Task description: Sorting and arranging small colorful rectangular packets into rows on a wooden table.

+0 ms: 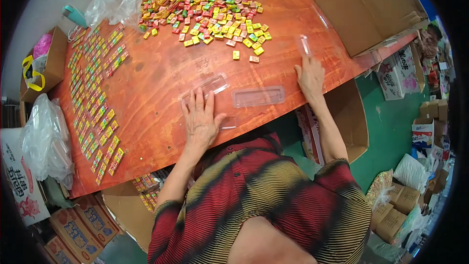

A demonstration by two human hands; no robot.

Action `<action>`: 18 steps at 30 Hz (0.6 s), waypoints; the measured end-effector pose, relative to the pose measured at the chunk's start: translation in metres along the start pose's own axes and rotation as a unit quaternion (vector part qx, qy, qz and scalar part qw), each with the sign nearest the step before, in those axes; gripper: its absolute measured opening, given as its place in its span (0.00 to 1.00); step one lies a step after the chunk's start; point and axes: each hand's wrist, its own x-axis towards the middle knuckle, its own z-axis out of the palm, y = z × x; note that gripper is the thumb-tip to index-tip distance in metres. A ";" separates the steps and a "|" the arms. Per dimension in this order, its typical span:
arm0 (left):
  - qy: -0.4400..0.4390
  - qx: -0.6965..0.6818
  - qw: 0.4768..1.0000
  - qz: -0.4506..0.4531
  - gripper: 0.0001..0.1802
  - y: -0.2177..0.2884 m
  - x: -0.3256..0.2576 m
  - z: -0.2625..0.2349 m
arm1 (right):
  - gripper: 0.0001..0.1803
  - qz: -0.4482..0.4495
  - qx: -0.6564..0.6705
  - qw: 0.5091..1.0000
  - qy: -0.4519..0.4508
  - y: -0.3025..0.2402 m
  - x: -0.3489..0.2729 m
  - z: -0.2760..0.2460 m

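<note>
Two clear plastic trays lie before me on the orange-red table (156, 76). My left hand (200, 120) rests flat and open, fingertips on the nearer tray (205, 86); the second tray (258, 96) lies just right of it, untouched. My right hand (310, 76) is open too, one finger pressing a small clear lid (305, 45). I judge steady, flat pressure keeps these light pieces from sliding. Leftward run rows of filled candy strips (97, 102); a loose candy heap (205, 7) sits beyond; a brown carton (364, 7) stands far right.

Candy pile (205, 5) behind 2 trays (257, 96) on table (156, 68).
</note>
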 end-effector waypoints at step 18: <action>-0.025 0.035 0.999 -0.003 0.31 -0.044 -0.011 -0.011 | 0.08 -0.190 0.182 0.963 0.057 0.021 0.007 0.001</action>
